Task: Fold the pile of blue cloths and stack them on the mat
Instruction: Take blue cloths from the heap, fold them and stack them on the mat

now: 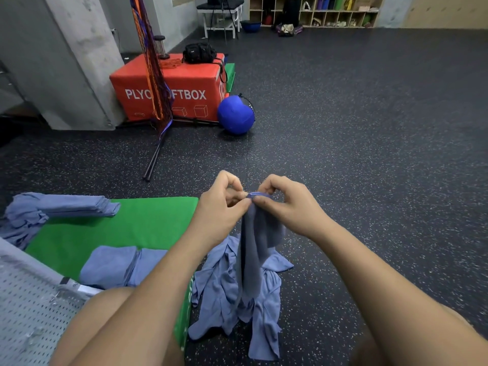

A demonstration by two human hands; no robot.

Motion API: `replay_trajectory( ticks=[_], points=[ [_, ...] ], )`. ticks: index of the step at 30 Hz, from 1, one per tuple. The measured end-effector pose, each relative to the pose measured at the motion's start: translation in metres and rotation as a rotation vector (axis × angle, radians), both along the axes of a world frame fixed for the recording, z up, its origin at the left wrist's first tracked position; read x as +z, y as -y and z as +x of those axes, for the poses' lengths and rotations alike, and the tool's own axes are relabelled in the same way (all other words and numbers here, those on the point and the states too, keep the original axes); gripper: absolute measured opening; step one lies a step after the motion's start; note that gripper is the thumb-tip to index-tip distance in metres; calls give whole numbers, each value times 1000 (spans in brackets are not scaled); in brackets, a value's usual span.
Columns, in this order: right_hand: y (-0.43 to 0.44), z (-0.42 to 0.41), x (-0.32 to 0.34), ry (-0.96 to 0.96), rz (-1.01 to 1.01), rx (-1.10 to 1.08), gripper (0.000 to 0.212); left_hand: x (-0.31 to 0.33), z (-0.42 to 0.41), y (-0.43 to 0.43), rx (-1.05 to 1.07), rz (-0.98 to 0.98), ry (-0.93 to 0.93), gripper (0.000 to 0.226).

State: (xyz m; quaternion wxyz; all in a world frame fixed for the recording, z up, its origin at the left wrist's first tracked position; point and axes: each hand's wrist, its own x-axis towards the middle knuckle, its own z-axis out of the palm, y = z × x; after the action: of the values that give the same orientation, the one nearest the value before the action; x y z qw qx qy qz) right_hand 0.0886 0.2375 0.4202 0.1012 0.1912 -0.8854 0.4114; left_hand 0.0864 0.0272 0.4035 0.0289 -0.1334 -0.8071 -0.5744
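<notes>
A blue cloth (254, 249) hangs in the air in front of me, pinched at its top edge by both hands held close together. My left hand (220, 204) pinches the edge from the left, my right hand (286, 204) from the right. Below it, a loose pile of blue cloths (232, 299) lies on the dark floor beside the green mat (111, 228). Folded blue cloths (116, 265) lie on the mat's near part. Another stack of folded cloths (76, 206) sits at the mat's far left corner.
A red plyo box (184, 88) with a black bag on top stands at the back left, beside a blue ball (235, 114). Black poles (154, 159) lie on the floor. A perforated metal bench (29, 313) is at my lower left. My knees frame the bottom.
</notes>
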Motion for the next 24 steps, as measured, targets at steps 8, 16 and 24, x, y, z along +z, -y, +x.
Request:
replay_trajectory(
  ticks=[8, 16, 24],
  points=[
    [-5, -6, 8, -6, -96, -24, 14, -28, 4, -15, 18, -24, -38, 24],
    [-19, -4, 19, -9, -120, -13, 14, -38, 10, -33, 35, -32, -50, 30],
    [-23, -1, 26, -37, -129, -4, 14, -59, 3, -43, 14, -142, -33, 8]
  ],
)
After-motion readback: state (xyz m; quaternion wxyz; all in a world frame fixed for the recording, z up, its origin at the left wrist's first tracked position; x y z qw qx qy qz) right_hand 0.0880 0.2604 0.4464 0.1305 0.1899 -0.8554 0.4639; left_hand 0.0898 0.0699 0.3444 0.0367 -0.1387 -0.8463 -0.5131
